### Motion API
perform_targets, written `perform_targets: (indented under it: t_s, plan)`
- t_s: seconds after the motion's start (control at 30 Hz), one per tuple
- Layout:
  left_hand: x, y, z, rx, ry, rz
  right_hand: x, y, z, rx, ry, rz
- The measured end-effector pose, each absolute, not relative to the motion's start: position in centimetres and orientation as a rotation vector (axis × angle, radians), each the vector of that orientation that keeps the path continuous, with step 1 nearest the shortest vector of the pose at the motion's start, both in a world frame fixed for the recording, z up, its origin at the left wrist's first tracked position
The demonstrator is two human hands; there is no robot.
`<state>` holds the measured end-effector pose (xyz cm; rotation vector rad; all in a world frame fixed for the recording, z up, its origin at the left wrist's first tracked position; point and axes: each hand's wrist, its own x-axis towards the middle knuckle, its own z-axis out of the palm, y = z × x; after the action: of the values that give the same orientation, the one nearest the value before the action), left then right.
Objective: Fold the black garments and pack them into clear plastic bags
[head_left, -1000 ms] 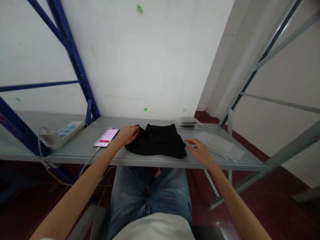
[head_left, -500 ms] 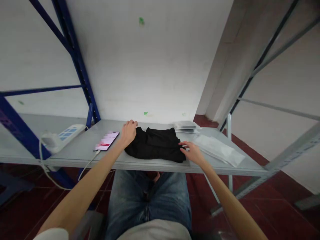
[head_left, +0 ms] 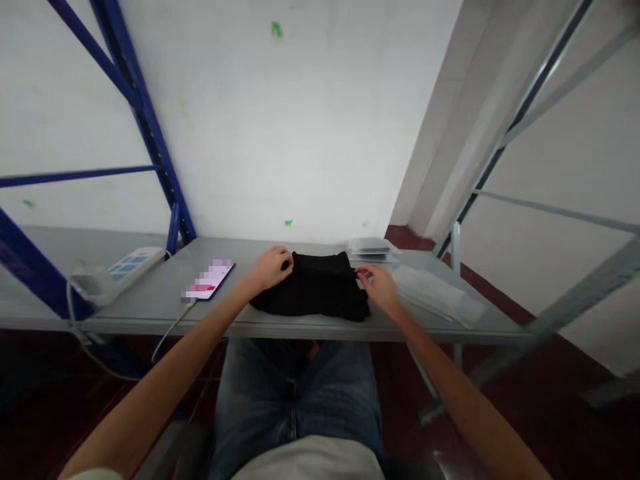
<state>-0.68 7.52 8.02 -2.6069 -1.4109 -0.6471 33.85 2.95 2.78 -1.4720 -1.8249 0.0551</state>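
A folded black garment (head_left: 317, 290) lies flat near the front edge of the grey shelf table (head_left: 255, 247); its exact kind does not show. My left hand (head_left: 273, 267) is at its far left corner, fingers curled and closed on the cloth. At the right side, my right hand (head_left: 377, 287) pinches the garment's edge between thumb and fingertips. A fold of the cloth runs across the far half, between the two hands.
A phone (head_left: 211, 280) on a white charging cable lies to the left, with a white power strip (head_left: 130, 270) beyond it. Clear plastic bags (head_left: 435, 293) and a stack of packets (head_left: 371, 249) are on the right. Blue metal posts (head_left: 150, 120) rise at the left.
My left hand has moved right, folding the garment's far left corner inward. My right hand has shifted slightly up the right edge and closed on the cloth.
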Motion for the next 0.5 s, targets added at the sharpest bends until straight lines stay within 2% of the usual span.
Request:
perform_targets:
  t_s: [0.1,0.23,0.5]
  plan:
    - [0.2,9.8,9.1,-2.457,-1.597,-0.816,33.3,6.0,4.9,-1.496,-1.697,0.051]
    - [1.2,13.0,10.0,-2.388,-1.767,-0.808,32.4,10.0,6.8,-1.646,-1.577,0.141]
    - [4.0,13.0,7.6,-2.218,-1.829,-0.825,30.8,12.1,5.5,-1.829,-1.446,0.124]
